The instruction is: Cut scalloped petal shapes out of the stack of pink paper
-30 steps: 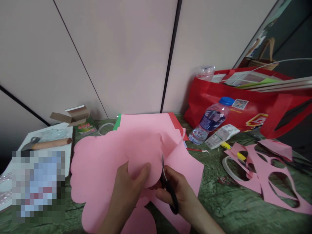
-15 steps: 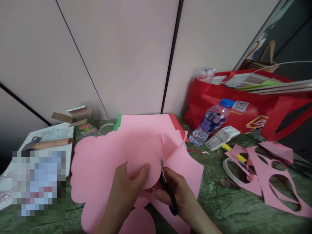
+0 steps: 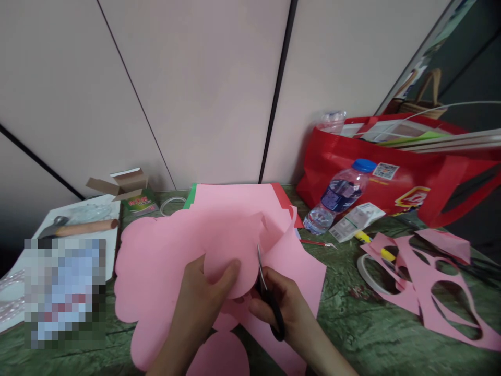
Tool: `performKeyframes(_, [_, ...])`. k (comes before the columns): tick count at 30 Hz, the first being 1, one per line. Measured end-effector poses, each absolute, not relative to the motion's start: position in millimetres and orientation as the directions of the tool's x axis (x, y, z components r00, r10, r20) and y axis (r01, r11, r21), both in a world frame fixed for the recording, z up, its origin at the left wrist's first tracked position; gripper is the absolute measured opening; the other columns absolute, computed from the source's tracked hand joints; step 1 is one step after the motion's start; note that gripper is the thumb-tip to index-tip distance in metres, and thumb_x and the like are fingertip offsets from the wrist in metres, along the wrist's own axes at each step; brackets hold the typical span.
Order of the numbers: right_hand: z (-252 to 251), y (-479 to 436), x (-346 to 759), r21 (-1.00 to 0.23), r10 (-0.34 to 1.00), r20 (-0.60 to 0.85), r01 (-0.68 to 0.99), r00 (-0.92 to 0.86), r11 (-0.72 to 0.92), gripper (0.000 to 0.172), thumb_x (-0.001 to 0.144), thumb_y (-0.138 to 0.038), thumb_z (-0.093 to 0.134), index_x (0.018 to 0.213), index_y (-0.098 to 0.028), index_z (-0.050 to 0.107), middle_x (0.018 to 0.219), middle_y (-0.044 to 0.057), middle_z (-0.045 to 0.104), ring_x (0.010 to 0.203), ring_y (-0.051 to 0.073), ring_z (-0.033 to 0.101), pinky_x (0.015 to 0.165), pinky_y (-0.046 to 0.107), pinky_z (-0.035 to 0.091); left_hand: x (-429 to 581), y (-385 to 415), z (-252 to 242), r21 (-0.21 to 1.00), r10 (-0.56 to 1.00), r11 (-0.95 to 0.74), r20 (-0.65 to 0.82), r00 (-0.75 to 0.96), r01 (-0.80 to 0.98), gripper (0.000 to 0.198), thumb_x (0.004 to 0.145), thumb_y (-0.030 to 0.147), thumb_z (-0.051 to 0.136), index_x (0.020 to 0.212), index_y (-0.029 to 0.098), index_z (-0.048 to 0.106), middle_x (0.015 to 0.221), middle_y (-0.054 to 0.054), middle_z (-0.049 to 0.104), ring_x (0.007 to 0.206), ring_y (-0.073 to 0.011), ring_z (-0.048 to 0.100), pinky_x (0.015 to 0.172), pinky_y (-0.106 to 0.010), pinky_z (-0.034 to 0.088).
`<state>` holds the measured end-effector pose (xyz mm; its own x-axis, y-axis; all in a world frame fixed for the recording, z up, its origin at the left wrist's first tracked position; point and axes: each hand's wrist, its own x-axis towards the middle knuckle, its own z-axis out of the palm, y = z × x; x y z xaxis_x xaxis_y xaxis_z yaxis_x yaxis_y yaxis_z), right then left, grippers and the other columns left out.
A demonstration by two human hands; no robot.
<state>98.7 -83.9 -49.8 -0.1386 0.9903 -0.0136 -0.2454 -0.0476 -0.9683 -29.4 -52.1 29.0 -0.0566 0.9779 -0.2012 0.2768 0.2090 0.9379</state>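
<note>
My left hand (image 3: pixel 209 290) grips a pink sheet of paper (image 3: pixel 230 245) with a rounded, partly cut edge, its thumb flat on top. Black-handled scissors (image 3: pixel 272 305) sit in my right hand (image 3: pixel 284 300), their blades pointing away from me along the right side of that curve. A strip of cut paper curls up to the right of the blades. Underneath lies a large pink paper shape (image 3: pixel 152 271) with a scalloped outline. A rounded pink piece (image 3: pixel 221 355) shows at the bottom edge, partly hidden by my left arm.
At the right lie pink offcuts with holes (image 3: pixel 418 287), a white tape roll (image 3: pixel 370 277), a tilted water bottle (image 3: pixel 338 196), a small white box (image 3: pixel 356 222) and a red bag (image 3: pixel 364 156). An open green box (image 3: pixel 139 201) and a wooden-handled hammer (image 3: pixel 86 228) are on the left.
The cut strip right of the scissors curls up slightly more. Both hands keep nearly the same place and hold. The view has shifted a little.
</note>
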Motion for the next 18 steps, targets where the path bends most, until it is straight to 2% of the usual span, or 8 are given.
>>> performKeyframes(8, [-43.5,-84.4,96.6,-0.974,0.995,-0.009,-0.226,-0.104,-0.032,0.035,0.065,-0.048,0.072,0.070,-0.017,0.058,0.059,-0.003,0.046,0.053,0.011,0.036,0.048,0.023,0.029,-32.3,-50.2,26.1,0.932,0.980,0.200,-0.188,-0.068,0.302,0.021,0.065,0.032,0.063,0.057,0.013,0.063,0.053,-0.003,0.063,0.050,-0.0168,0.056,0.045,-0.024,0.042])
performKeyframes(18, [-46.6,-83.9,98.1,-0.974,0.991,-0.013,-0.223,-0.131,-0.042,0.033,0.063,-0.047,0.075,0.070,-0.020,0.057,0.055,-0.005,0.047,0.046,0.010,0.035,0.046,0.023,0.030,-33.1,-49.1,28.0,0.927,0.975,0.222,-0.212,-0.064,0.304,0.022,0.065,0.032,0.061,0.053,0.014,0.060,0.050,-0.002,0.061,0.050,-0.0169,0.056,0.046,-0.025,0.042])
